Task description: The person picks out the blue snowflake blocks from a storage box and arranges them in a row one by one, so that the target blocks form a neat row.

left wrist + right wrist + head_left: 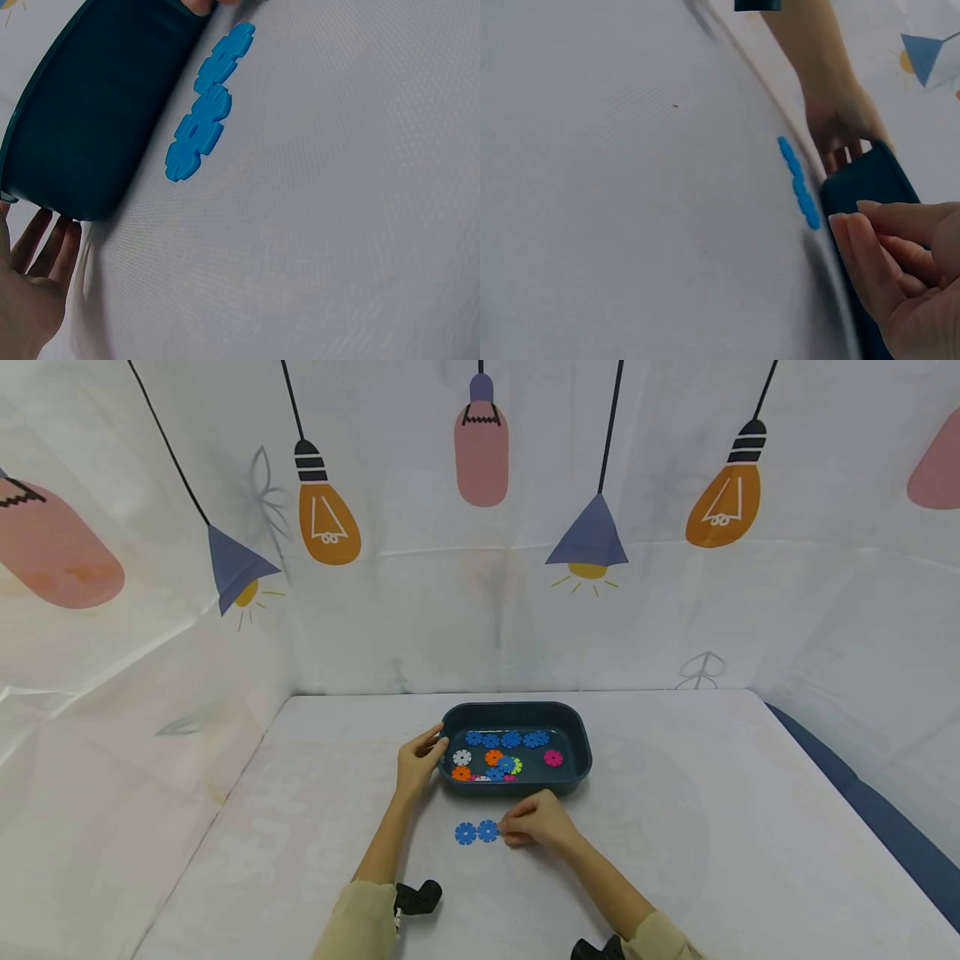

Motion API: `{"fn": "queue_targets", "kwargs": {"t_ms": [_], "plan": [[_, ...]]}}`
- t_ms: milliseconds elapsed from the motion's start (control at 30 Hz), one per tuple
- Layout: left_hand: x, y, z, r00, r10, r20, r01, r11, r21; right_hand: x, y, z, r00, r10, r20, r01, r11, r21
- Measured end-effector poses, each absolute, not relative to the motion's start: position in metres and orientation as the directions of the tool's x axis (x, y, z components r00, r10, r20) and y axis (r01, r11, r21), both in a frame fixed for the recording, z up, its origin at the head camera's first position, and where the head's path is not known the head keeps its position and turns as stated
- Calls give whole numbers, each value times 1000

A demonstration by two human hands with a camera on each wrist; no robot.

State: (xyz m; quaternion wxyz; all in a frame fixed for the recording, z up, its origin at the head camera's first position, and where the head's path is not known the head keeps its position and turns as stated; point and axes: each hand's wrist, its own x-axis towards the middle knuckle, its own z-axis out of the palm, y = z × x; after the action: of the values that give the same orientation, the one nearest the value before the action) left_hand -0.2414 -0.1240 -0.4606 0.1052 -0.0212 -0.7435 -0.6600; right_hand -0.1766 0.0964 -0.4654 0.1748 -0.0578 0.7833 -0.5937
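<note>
The left hand (417, 763) is resting against the left end of the dark tray (573, 727), with its straight fingers (51, 238) touching the tray's wall. The tray is sitting near the middle of the table (750, 827) and is holding many little flower discs (511, 739) in blue, orange, white and pink. The right hand (537, 821) is lying on the table just in front of the tray, its fingers curled, touching the right end of two joined blue discs (477, 832). The discs are lying flat on the table, just in front of the tray.

Bright, even light; blurry wrist views
</note>
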Motion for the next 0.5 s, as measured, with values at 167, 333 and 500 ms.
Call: {"fn": "queue_targets", "kwargs": {"t_ms": [167,333,500], "plan": [[-241,-124,-462,-976,-107,187,173,127,977,-180,106,-444,-916,-391,-91,11,203,-979],[-241,-124,-461,-974,-106,200,187,118,975,-197,115,-422,-912,-410,-23,-21,104,-994],[-242,-124,-460,-974,-107,201,188,121,975,-221,121,-414,-941,-335,-53,33,64,-997]]}}
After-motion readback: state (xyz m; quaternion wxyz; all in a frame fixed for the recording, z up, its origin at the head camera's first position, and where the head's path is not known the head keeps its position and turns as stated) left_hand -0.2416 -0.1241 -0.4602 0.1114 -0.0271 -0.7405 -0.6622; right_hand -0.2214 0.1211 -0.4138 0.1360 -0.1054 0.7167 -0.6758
